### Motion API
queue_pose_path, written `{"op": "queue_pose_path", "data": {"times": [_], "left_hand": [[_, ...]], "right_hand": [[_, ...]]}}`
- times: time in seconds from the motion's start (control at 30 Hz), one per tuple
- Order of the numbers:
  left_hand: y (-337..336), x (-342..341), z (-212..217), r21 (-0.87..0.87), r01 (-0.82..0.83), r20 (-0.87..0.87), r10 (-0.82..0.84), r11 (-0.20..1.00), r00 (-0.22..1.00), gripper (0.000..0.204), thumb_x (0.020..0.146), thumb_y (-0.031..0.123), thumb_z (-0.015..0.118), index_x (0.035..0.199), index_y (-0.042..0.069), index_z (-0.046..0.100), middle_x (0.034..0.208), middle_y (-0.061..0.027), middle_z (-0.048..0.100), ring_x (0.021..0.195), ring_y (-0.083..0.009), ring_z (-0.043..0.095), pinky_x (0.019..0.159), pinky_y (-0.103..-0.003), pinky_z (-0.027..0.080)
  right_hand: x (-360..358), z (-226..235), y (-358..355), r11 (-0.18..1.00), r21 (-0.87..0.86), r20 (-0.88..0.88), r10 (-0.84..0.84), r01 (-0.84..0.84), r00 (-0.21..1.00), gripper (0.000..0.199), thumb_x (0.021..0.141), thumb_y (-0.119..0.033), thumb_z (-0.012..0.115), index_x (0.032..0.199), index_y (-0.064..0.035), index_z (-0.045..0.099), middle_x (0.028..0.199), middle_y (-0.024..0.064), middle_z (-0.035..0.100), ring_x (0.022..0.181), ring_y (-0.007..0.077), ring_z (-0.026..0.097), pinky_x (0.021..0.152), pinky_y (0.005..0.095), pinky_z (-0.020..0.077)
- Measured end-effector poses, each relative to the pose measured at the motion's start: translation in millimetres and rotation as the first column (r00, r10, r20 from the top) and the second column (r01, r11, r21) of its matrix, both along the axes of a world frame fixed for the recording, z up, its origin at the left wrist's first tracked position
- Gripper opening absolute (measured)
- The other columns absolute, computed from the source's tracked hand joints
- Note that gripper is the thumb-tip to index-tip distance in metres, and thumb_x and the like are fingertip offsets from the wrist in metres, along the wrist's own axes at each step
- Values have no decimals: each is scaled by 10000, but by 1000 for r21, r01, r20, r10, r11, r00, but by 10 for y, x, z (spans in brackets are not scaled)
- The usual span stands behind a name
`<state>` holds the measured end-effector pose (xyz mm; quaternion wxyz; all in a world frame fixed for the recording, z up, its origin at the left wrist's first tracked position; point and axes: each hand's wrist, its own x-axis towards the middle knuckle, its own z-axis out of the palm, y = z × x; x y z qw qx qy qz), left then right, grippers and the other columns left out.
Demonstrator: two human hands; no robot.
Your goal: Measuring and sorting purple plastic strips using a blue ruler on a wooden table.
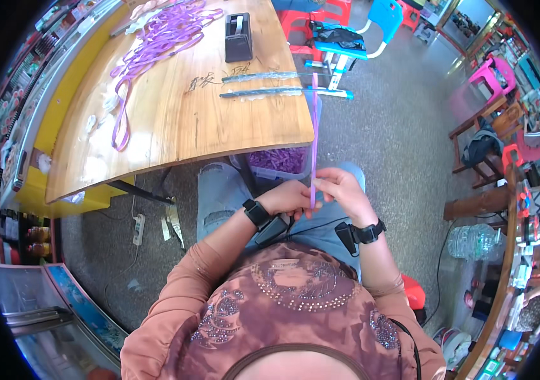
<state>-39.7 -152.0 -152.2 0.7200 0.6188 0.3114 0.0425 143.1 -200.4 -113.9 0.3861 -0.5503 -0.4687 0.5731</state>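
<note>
A narrow purple ribbon runs straight from two thin dark rods at the table's right edge down to my lap. My left hand is closed at the ribbon's lower end, its fingers curled under and partly hidden. Thumb and forefinger of my right hand pinch the same ribbon just beside it. The rods are fixed to the tabletop with clear tape and stick out past the edge. How the ribbon's far end meets them is too small to tell.
On the wooden table lie a tangled heap of purple ribbon and a black tape dispenser. Under its edge stands a clear bin of purple pieces. A blue chair is beyond; a power strip lies on the floor.
</note>
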Motion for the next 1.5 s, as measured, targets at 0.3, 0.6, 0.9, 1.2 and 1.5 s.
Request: {"op": "queue_pose_path", "data": {"times": [0.3,0.6,0.9,1.2,1.5], "left_hand": [[6,-15,-49,-59,-63,-19,62,996,998,216,870,230,612,874,29,691,677,-27,660,466,-69,539,408,-206,354],[-44,-23,-4,-33,-59,-46,57,998,997,257,888,280,643,879,27,690,674,-5,641,480,-49,521,420,-184,352],[-34,-15,46,-23,-26,-19,26,999,999,261,861,324,687,810,69,694,618,9,620,441,-57,508,399,-199,327],[-7,-31,33,-50,-46,-34,44,998,998,266,867,313,686,822,52,696,610,-2,619,433,-55,494,393,-208,319],[-25,1,1,-49,-22,-20,21,999,1000,273,862,319,695,812,52,694,608,-4,616,437,-49,490,399,-198,329]], "right_hand": [[19,-12,-125,985,48,74,161,-165,984,220,883,-234,677,921,-18,681,787,16,671,738,72,607,617,197,427],[-2,79,-152,983,36,79,176,-180,981,226,919,-212,631,892,9,667,771,25,656,675,76,573,651,241,475],[8,-63,69,992,-119,-511,-28,-38,859,337,944,-244,559,1150,18,606,929,96,691,579,68,463,523,202,356],[74,-220,-46,997,-13,-83,76,-78,994,203,892,-202,659,1007,-36,678,780,-15,634,595,34,472,530,190,354],[-79,-22,161,988,144,-115,-30,47,993,245,919,-253,638,1036,-45,688,912,-13,664,743,49,535,637,210,403]]}}
